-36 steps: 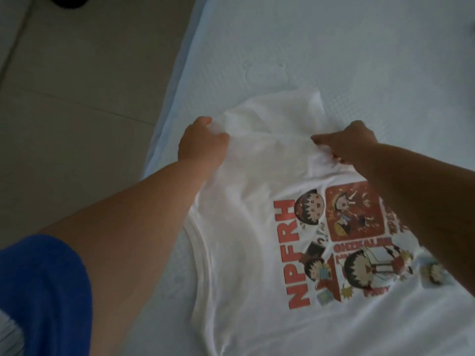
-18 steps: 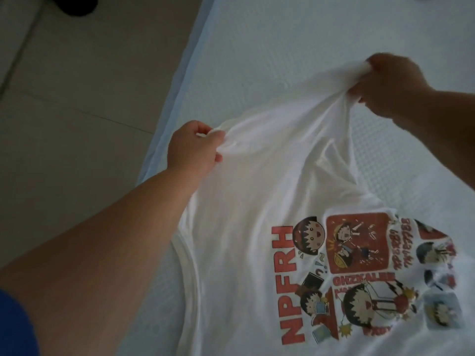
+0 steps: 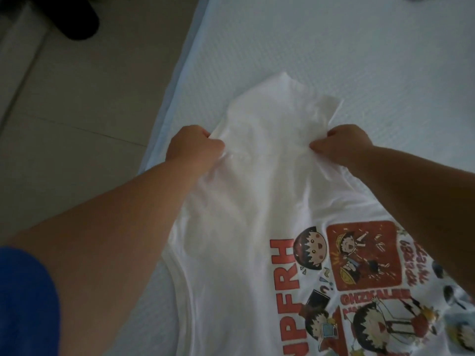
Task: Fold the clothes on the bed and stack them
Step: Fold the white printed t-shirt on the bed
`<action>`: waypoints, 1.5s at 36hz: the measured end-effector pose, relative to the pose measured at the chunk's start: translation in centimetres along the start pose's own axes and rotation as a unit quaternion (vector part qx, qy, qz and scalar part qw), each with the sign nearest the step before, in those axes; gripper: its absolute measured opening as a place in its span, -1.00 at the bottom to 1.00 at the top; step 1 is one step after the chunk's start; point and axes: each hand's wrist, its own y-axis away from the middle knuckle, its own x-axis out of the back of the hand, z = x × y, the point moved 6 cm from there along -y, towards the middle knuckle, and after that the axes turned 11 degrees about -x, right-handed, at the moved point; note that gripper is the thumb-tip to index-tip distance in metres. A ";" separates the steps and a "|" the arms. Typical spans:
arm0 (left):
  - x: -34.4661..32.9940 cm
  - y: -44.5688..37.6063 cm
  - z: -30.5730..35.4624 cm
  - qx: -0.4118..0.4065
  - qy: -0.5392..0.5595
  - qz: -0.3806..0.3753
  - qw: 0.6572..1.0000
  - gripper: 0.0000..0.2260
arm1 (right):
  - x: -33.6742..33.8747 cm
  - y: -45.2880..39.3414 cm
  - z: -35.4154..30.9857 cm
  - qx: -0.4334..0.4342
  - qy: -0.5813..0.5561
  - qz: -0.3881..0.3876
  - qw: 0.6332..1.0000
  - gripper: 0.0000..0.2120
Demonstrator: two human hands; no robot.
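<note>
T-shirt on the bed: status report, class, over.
Left hand and right hand both gripping white T-shirt. Shirt unfolded, print up, on bed. Nothing obstructing.

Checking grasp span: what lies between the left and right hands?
In the head view, only a bunched stretch of the white cartoon-print cotton T-shirt, spanning from the left hand to the right hand, each closed on it in a grip.

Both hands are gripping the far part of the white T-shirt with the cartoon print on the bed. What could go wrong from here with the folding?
1. The left hand and right hand bunch the white cartoon-print T-shirt in each grip, so creases may get folded in.
2. The shirt lies near the edge of the pale blue textured bed on the left hand's side; a pull that way might slide it toward the beige tiled floor.
</note>
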 end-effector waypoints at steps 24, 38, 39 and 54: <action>-4.3 21.2 4.3 -0.078 0.055 -0.192 0.977 -0.92 | 0.3 18.2 20.5 -0.032 0.059 0.007 0.998 -0.63; -13.1 30.0 14.6 -0.142 -0.041 -0.313 0.938 -0.96 | 5.7 22.0 44.3 -0.271 -0.100 -0.031 0.957 -0.57; -14.7 31.0 15.5 -0.141 -0.042 -0.313 0.938 -0.92 | 5.6 21.1 45.9 -0.285 -0.128 -0.034 0.949 -0.59; -31.1 43.7 21.2 -0.153 -0.240 -0.257 0.924 -0.47 | 3.7 10.6 54.3 -0.283 -0.417 -0.146 0.851 -0.73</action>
